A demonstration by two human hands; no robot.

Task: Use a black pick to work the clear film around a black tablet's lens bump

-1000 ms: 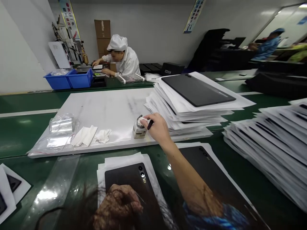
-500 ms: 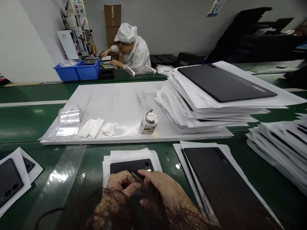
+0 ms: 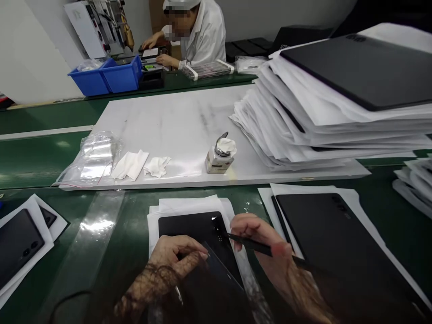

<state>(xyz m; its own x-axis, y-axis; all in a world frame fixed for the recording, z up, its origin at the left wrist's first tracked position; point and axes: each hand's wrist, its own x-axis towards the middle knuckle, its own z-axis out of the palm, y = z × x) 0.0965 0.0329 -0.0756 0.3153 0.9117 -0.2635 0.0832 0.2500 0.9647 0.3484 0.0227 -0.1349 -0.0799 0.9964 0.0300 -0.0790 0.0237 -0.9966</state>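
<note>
A black tablet back cover (image 3: 189,222) with a camera area at its upper right lies on white paper sheets (image 3: 189,204) in front of me. My left hand (image 3: 177,256) rests over its left part, thumb and forefinger pinched on the edge of a clear film (image 3: 222,265). The film slants across the cover; how much of it is stuck down I cannot tell. In my right hand (image 3: 261,238) are slim black tweezers (image 3: 249,243), their tip pointing left beside the camera area. Hair hanging at the bottom blurs both forearms and the lower cover.
On the right lies another dark cover (image 3: 317,234) on paper. Behind it rises a tall stack of paper-interleaved covers (image 3: 303,121). A white board (image 3: 162,121) bears a small dispenser bottle (image 3: 219,159), crumpled wipes (image 3: 130,164) and a plastic bag (image 3: 96,155). A co-worker (image 3: 202,40) sits beyond blue bins (image 3: 123,74).
My hands have moved apart. My right hand has drawn right, bringing the tweezers into plain sight, and the clear film now shows by my left fingers. The view has tilted down.
</note>
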